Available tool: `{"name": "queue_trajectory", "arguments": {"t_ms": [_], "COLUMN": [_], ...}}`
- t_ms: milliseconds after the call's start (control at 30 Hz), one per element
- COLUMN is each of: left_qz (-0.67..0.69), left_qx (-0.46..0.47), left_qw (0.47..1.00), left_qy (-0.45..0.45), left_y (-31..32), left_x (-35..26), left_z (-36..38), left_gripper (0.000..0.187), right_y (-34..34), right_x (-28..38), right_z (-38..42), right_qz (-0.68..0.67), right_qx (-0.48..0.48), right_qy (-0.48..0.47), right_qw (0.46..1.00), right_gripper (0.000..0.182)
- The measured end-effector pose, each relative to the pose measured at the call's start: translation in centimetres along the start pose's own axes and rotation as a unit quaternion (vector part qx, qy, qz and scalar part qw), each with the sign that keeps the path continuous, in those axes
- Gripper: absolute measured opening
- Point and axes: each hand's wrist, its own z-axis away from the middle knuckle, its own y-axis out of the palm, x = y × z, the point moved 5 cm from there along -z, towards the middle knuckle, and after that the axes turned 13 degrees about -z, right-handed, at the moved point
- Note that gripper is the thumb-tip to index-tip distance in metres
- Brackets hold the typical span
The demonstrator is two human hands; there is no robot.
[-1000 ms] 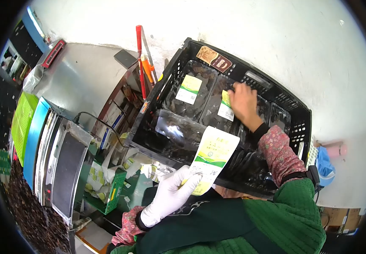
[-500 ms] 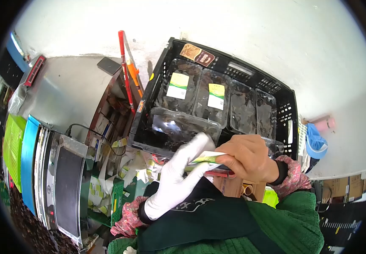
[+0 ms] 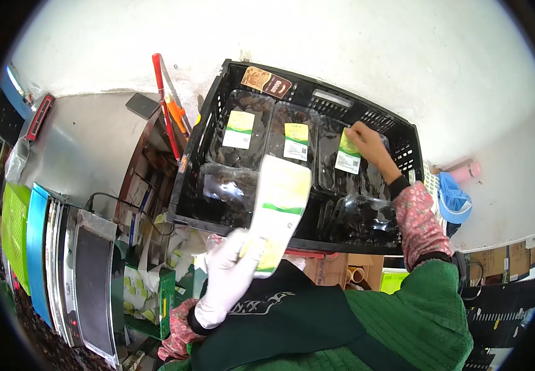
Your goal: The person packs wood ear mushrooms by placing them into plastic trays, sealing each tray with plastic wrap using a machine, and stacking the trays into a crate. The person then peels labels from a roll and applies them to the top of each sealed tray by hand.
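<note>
My left hand point(image 3: 225, 266), in a white glove, pinches a strip of yellow, green and white labels point(image 3: 280, 204) in front of the crate. My bare right hand point(image 3: 369, 145) is closed at the upper edge of a label point(image 3: 346, 162), which lies over a clear-lidded pack with dark contents point(image 3: 327, 142). Whether that label is fully stuck down cannot be told. To its left, a pack point(image 3: 286, 111) and another pack point(image 3: 249, 102) each carry a similar label. An unlabelled pack point(image 3: 224, 191) lies nearer, partly behind the strip.
The black plastic crate point(image 3: 320, 96) holding the packs stands against a white wall, with a brown card point(image 3: 266, 82) at its far side. Red and orange poles point(image 3: 167, 111) lean to the left, beside a metal surface point(image 3: 88, 136). A blue cap point(image 3: 454, 199) hangs at right.
My right hand has moved from the label strip, away from my left hand, to the third pack, where a label now shows. The strip in my left hand now hangs unfolded in view.
</note>
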Motion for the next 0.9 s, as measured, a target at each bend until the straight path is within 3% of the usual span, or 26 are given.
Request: {"name": "queue_trajectory", "arguments": {"t_ms": [67,133,233,333,367,433,467,500,533,567,600,667,700,733,800,833,900], "left_qz": [-0.046,-0.06,-0.103,-0.046,-0.056,-0.078,-0.114,-0.149,-0.183,-0.192,-0.145,-0.048,-0.077,-0.08,-0.103,-0.035,-0.083], "left_qx": [-0.034,-0.037,-0.036,0.0,0.006,0.025,0.027,0.032,0.038,0.028,-0.014,-0.101,-0.04,0.04,0.068,0.038,0.053], "left_qw": [0.994,0.993,0.986,0.998,0.997,0.994,0.986,0.975,0.96,0.956,0.961,0.96,0.949,0.971,0.963,0.988,0.983], "left_qy": [0.093,0.097,0.123,0.036,0.049,0.075,0.12,0.164,0.21,0.218,0.234,0.258,0.304,0.22,0.24,0.146,0.156], "left_y": [-0.8,-0.6,-0.5,-0.3,-0.1,0.6,0.7,1.1,1.5,1.9,2.3,3.4,3.6,3.9,4.7,5.2,5.6], "left_x": [0.1,-0.2,-0.2,0.9,0.7,0.3,-0.1,-0.4,-0.8,-1.1,-2.2,-4.3,-4.5,-3.7,-3.3,-3.2,-2.2], "left_z": [-0.3,-0.1,0.1,0.3,0.3,0.0,-0.2,-0.4,-0.4,-0.3,-0.3,-0.2,-0.2,-0.2,-0.3,-0.4,-1.0], "left_gripper": [0.01,0.009,0.011,0.011,0.01,0.01,0.009,0.009,0.01,0.028,0.032,0.042,0.055,0.042,0.024,0.006,0.007], "right_y": [1.8,3.4,2.7,1.6,2.1,2.6,2.8,3.0,2.9,2.4,2.1,2.4,2.7,2.5,2.1,1.9,1.2], "right_x": [-1.2,-0.6,0.7,0.2,3.5,13.7,17.3,19.7,21.3,22.3,23.4,24.7,25.0,25.1,24.9,24.2,23.3], "right_z": [-0.3,0.3,1.2,0.4,1.2,5.0,7.0,8.9,10.4,11.4,12.5,13.9,14.5,15.1,16.1,16.6,16.6], "right_qz": [0.051,0.292,0.343,0.14,-0.124,-0.399,-0.413,-0.381,-0.297,-0.18,-0.055,-0.06,-0.08,-0.062,-0.024,-0.022,-0.009], "right_qx": [0.02,0.004,-0.129,-0.098,-0.01,0.139,0.155,0.158,0.118,0.055,-0.008,0.01,0.033,0.011,-0.032,-0.042,-0.03], "right_qy": [0.014,-0.129,-0.164,-0.066,0.0,0.062,0.043,-0.028,-0.026,-0.137,-0.245,-0.305,-0.32,-0.333,-0.361,-0.347,-0.344], "right_qw": [0.998,0.948,0.916,0.983,0.992,0.904,0.897,0.91,0.947,0.973,0.968,0.95,0.943,0.941,0.932,0.937,0.938], "right_gripper": [0.029,0.026,0.034,0.049,0.047,0.04,0.037,0.032,0.022,0.017,0.014,0.011,0.013,0.013,0.012,0.009,0.01]}}
